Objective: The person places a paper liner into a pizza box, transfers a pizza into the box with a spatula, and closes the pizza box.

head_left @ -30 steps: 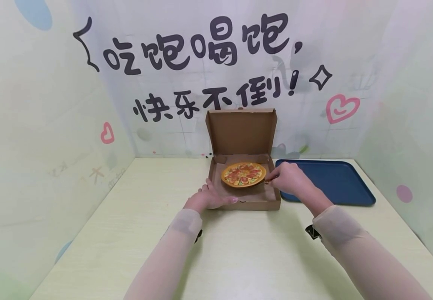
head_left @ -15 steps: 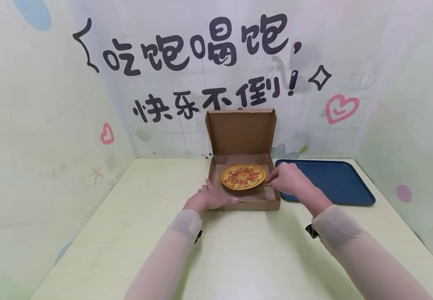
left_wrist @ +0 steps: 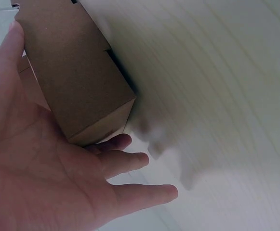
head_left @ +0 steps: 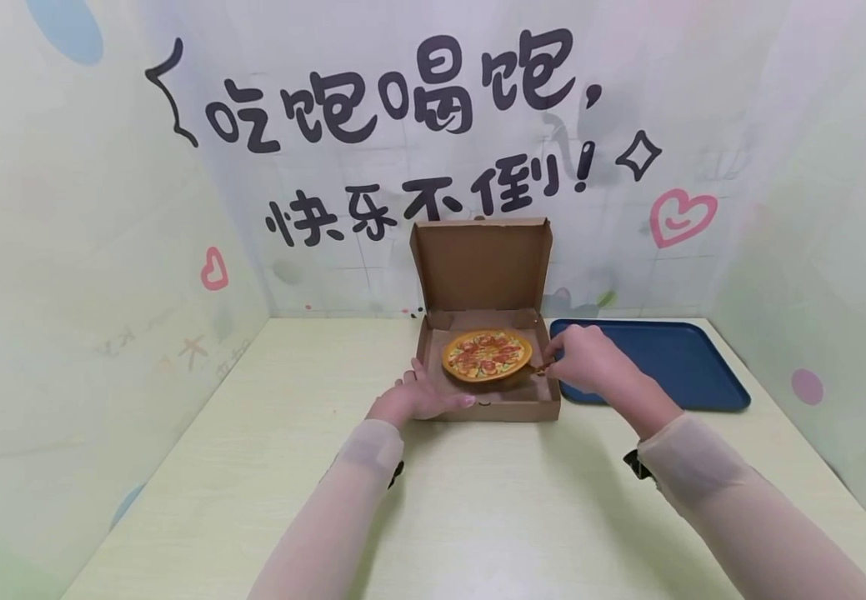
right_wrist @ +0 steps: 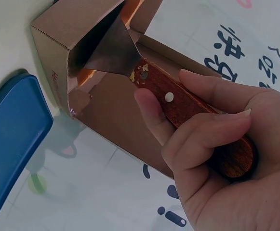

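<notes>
Pale, lettered walls (head_left: pixel 312 275) are surrounding a worktop (head_left: pixel 470 517) where a cardboard box (head_left: pixel 515 412) is standing with its lid (head_left: pixel 481 268) raised. Fingers apart and extended, the left hand (left_wrist: pixel 48 163) is resting against the box's near-left corner, probably to brace it. Clamped round a spatula (right_wrist: pixel 154 79) by its handle, the right hand (right_wrist: pixel 226 144) is keeping the blade under the pizza (head_left: pixel 487 355) inside the box, apparently for support. Just beside, a blue tray (head_left: pixel 673 367) is lying flat.
</notes>
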The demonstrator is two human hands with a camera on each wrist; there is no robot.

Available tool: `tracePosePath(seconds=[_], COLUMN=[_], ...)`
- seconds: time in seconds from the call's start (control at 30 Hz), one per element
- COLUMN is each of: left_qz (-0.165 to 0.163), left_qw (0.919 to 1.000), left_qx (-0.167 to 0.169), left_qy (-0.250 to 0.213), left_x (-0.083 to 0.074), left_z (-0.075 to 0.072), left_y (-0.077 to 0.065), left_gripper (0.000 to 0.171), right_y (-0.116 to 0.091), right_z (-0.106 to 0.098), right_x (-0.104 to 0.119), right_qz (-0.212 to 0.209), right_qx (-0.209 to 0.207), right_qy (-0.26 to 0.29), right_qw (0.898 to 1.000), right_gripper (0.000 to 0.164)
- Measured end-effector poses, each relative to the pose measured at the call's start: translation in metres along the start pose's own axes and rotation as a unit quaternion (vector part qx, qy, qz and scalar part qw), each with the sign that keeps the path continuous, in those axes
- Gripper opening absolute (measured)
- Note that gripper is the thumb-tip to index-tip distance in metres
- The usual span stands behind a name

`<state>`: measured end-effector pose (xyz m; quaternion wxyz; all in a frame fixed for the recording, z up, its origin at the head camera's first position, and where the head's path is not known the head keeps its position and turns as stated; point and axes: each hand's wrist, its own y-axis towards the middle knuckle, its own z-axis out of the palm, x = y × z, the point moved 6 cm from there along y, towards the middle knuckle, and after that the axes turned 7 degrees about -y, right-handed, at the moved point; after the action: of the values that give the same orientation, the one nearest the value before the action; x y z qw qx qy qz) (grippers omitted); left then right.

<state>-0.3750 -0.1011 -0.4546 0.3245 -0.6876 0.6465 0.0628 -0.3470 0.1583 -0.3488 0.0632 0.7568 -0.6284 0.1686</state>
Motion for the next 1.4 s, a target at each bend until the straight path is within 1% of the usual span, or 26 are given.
tracePosePath(seconds=[0.23, 0.43, 0.63, 0.87, 1.2, 1.4], left_qz=[0.001, 0.001, -0.002, -0.006, -0.007, -0.004], left_qw=[1.0, 1.0, 1.0, 1.0, 1.0, 1.0], left_qx=[0.006, 0.005, 0.006, 0.004, 0.002, 0.002], left_qy=[-0.001, 0.005, 0.002, -0.005, -0.005, -0.002], left_x=[0.0, 0.0, 0.0, 0.001, 0.0, -0.002], left_z=[0.0, 0.0, 0.0, 0.0, 0.002, 0.002], left_y=[0.0, 0.001, 0.002, 0.001, -0.002, -0.003], left_gripper=[0.144, 0.145, 0.145, 0.144, 0.143, 0.143], right_y=[-0.017, -0.033, -0.049, -0.064, -0.085, -0.101], right_z=[-0.005, -0.013, -0.02, -0.028, -0.04, -0.043], right_x=[0.001, 0.003, 0.003, 0.003, 0.002, 0.0], right_qz=[-0.004, -0.014, -0.019, -0.005, -0.015, -0.018], right_qx=[-0.009, -0.016, -0.007, 0.007, 0.017, 0.013], right_qy=[-0.019, -0.035, -0.041, -0.027, -0.053, -0.055], right_qw=[1.0, 0.999, 0.999, 1.0, 0.998, 0.998], right_gripper=[0.03, 0.035, 0.04, 0.043, 0.046, 0.047])
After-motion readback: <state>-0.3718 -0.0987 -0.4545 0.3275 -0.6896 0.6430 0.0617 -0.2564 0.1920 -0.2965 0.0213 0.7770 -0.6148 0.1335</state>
